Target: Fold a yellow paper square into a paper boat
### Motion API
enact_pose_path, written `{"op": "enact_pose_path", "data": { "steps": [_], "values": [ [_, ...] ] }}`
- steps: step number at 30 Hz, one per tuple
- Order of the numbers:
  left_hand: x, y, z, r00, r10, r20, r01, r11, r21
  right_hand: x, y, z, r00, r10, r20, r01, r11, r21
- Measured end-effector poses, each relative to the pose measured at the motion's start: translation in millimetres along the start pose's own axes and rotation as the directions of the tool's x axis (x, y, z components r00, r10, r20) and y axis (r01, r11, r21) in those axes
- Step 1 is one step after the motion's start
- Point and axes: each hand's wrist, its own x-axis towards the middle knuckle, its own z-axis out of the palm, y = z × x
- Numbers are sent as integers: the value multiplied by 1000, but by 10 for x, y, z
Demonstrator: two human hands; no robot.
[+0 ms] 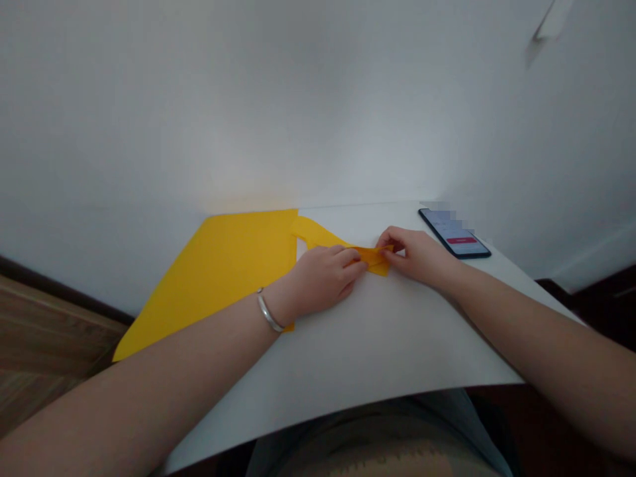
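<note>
A flat yellow piece that looks like a fabric tote bag lies on the left of the white table. From its right edge a strap-like yellow handle runs to the right, with a small gap showing table between it and the body. My left hand, a silver bangle at its wrist, has its fingers curled over this handle and holds it down. Thumb and fingers of my right hand pinch the folded right end of the handle. The part under my left palm is hidden.
Beyond my right hand, a dark-edged phone with a lit screen lies on the white table. The back edge of the table meets a pale wall. A wooden panel stands at the left.
</note>
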Motion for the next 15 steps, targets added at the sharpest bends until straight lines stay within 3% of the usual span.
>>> {"op": "enact_pose_path", "data": {
  "steps": [10,13,15],
  "values": [
    [35,0,18,999,-20,-50,18,999,-39,-5,-45,-13,998,-67,0,67,995,-69],
    [29,24,4,997,-33,-76,31,999,-30,-6,-8,-4,997,-41,-66,39,999,-33],
    [11,41,-18,987,-37,-158,29,998,-51,9,48,17,991,22,-134,-11,997,78]
  ]
}}
